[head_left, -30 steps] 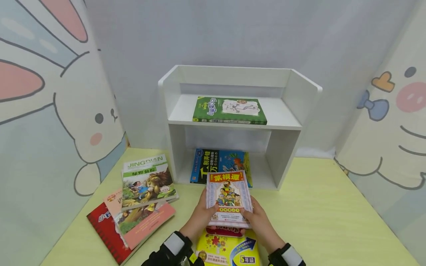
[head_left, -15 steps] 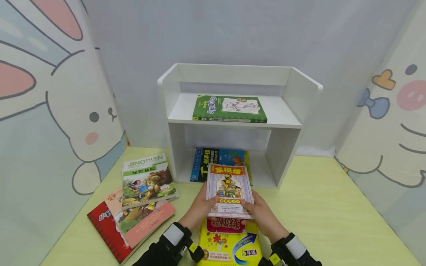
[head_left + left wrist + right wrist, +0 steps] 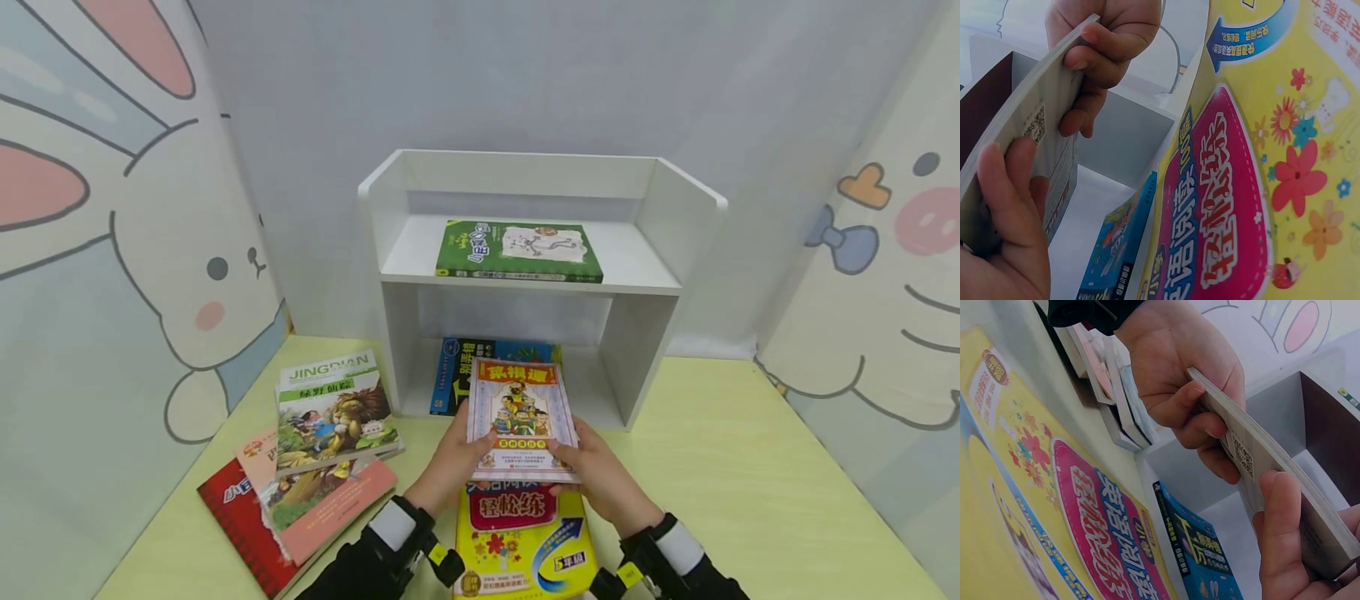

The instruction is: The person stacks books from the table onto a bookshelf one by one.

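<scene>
Both hands hold a thin white-and-lilac paperback book [image 3: 521, 417] with a red-orange title band and cartoon figures. My left hand [image 3: 452, 465] grips its left edge, thumb on the cover and fingers curled beneath. On the right edge, my right hand [image 3: 606, 477] grips it the same way. Both wrist views show the fingers against the back cover, by a QR code. The book is raised above a yellow workbook [image 3: 525, 554] with a magenta title patch, which lies on the table. It partly covers a blue-and-black book [image 3: 455, 377] in the shelf's lower compartment.
A white two-level shelf [image 3: 641, 350] stands at the back of the table. On its upper board lies a green book [image 3: 517, 252]. To the left are stacked a lion-cover book [image 3: 337, 417], a pink book [image 3: 337, 512] and a red book [image 3: 251, 533].
Both hands have moved the white-and-lilac book forward toward the shelf. More of the yellow workbook beneath now shows, and more of the blue-and-black book is covered.
</scene>
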Motion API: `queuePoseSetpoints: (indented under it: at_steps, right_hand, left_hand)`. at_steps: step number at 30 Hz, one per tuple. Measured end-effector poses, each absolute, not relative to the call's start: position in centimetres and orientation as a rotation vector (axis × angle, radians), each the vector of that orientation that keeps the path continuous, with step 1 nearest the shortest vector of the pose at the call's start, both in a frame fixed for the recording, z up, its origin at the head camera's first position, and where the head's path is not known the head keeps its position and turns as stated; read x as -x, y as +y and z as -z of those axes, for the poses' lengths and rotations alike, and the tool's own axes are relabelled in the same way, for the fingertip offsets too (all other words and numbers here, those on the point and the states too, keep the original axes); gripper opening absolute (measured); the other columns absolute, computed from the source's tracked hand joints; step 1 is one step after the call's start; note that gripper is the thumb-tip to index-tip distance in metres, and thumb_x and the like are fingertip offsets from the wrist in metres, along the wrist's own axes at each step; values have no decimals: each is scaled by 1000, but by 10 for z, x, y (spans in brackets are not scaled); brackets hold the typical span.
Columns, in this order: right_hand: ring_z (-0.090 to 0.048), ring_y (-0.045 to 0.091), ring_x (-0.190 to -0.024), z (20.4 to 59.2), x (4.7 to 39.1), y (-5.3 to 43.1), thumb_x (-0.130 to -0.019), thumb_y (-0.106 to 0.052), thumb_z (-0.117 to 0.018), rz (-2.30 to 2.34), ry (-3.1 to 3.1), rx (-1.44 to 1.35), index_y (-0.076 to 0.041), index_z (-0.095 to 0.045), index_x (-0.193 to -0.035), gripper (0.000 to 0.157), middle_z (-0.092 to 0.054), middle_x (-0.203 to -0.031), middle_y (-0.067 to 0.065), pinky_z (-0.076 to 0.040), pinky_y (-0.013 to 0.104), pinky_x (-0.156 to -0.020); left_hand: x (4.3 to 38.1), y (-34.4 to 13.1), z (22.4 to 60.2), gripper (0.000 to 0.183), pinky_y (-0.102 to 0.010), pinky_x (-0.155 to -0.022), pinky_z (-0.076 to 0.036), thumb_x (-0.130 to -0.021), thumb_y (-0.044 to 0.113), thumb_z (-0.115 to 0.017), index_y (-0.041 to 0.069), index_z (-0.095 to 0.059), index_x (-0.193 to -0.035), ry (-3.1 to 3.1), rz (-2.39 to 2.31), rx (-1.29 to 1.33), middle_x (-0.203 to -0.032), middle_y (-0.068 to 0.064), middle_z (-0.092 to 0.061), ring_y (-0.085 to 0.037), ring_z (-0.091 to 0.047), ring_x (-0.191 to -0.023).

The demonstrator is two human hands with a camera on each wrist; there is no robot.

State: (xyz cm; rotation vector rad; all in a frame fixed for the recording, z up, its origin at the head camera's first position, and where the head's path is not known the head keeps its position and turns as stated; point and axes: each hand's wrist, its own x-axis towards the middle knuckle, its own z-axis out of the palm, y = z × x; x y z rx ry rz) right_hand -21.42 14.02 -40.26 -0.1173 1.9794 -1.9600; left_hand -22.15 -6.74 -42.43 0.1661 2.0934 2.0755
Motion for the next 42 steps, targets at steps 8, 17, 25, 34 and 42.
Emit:
queuePoseSetpoints:
  at_steps: [8, 17, 25, 34, 42]
  right_hand:
    - [-63, 22, -76, 395, 213, 144, -98, -17, -44, 1958, 1979, 150, -5, -17, -142, 53, -60, -99, 16, -52, 28, -59]
    - [-63, 24, -79, 377, 221, 142, -98, -17, -43, 1945, 2019, 196, -7, -19, -142, 51, -58, -105, 20, -53, 30, -61]
    - [-63, 23, -78, 378, 226, 140, -98, -16, -44, 1948, 2010, 160, -7, -19, -142, 52, -57, -106, 21, -53, 30, -62]
    - [-62, 22, -76, 406, 240, 136, -98, -16, -44, 1984, 1989, 91, -9, -19, -144, 52, -56, -105, 20, -53, 30, -61]
    - [-61, 22, -80, 432, 254, 122, -97, -16, -46, 2004, 1982, -77, -7, -22, -143, 53, -55, -110, 21, -53, 36, -66]
  left_hand:
    - [215, -66, 404, 61, -32, -52, -49, -98, 16, -43, 20, -9, -148, 2032, -2096, -167, -109, -15, -56, -21, -62, -74]
    - [230, -66, 406, 59, -31, -45, -47, -97, 21, -45, 28, -13, -146, 2069, -2114, -205, -104, -14, -58, -23, -62, -68]
    - [233, -67, 405, 56, -32, -46, -48, -97, 20, -45, 23, -16, -145, 2092, -2097, -172, -102, -16, -58, -21, -60, -65]
    - [242, -67, 423, 59, -33, -55, -51, -98, 20, -45, 25, -13, -147, 2090, -2109, -95, -115, -16, -54, -21, -62, -76]
    - [255, -75, 447, 65, -29, -46, -46, -98, 16, -44, 22, -5, -149, 2027, -2132, -32, -118, -19, -53, -19, -60, -68]
